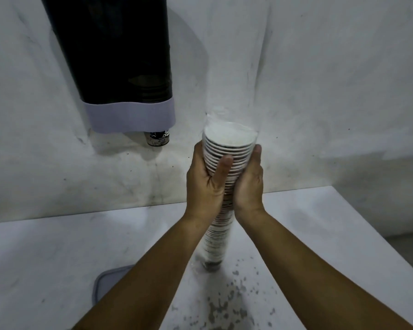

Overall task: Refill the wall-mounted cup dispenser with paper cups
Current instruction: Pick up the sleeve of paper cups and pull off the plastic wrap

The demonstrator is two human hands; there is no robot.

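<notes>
A tall stack of nested paper cups (pixel 227 148) stands upright in the middle of the view, open end up, its lower part in clear plastic wrap above the table. My left hand (pixel 206 179) and my right hand (pixel 248 184) clasp the stack's upper half from both sides, thumb across the front. The wall-mounted cup dispenser (pixel 119 63) hangs up and to the left: a dark tube with a pale lavender collar (pixel 131 117). One printed cup's bottom (pixel 157 138) sticks out under the collar. The dispenser's top is out of frame.
A white table (pixel 45 270) runs along the white wall (pixel 320 79). A grey flat lid or tray (pixel 105 282) lies near my left forearm. Dark specks and stains (pixel 234 303) mark the table in front of the stack. The table's right edge drops off at the right.
</notes>
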